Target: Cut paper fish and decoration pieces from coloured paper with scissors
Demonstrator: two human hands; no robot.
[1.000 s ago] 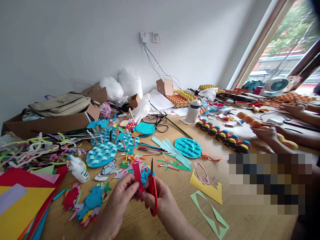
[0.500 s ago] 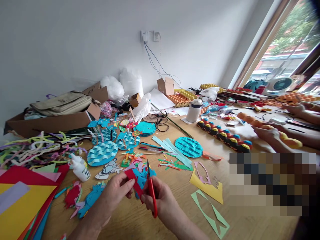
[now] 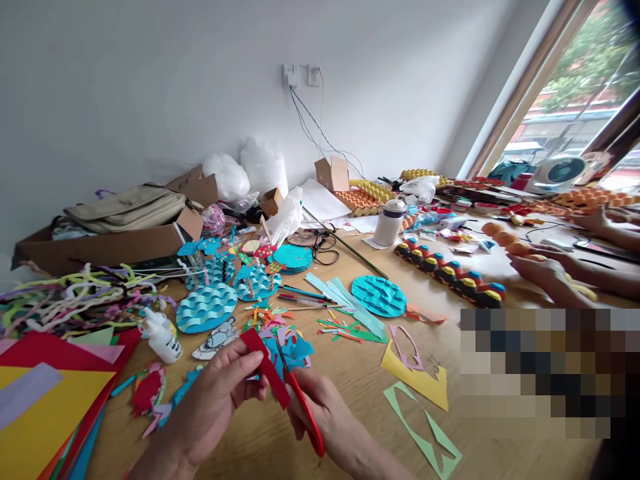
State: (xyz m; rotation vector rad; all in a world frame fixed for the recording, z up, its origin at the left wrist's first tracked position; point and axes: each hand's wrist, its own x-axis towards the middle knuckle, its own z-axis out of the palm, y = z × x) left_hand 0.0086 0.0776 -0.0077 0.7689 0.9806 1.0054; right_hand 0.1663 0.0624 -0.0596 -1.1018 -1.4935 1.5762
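A strip of red paper (image 3: pixel 267 371) is pinched between the thumb and fingers of my left hand (image 3: pixel 227 383), slanting down to the right. My right hand (image 3: pixel 325 410) grips red-handled scissors (image 3: pixel 306 413), with their dark blades pointing up and away beside the strip. Whether the blades touch the paper, I cannot tell. Blue paper pieces (image 3: pixel 295 348) and colourful scraps (image 3: pixel 267 317) lie just beyond my hands. Near my left wrist are a red paper cutout (image 3: pixel 149 393) and a partly hidden blue one (image 3: pixel 186 387).
A glue bottle (image 3: pixel 163 339) stands left, near coloured paper sheets (image 3: pixel 55 393) and pipe cleaners (image 3: pixel 80 300). Wavy blue discs (image 3: pixel 206 308) lie ahead. Green (image 3: pixel 425 427) and yellow (image 3: pixel 420 377) paper offcuts lie right. Another person's hands (image 3: pixel 540 270) hold an orange egg-carton strip (image 3: pixel 500 237).
My right hand has shifted slightly right and down with the scissors, away from the strip's lower end. My left hand still holds the strip, slightly more to the left.
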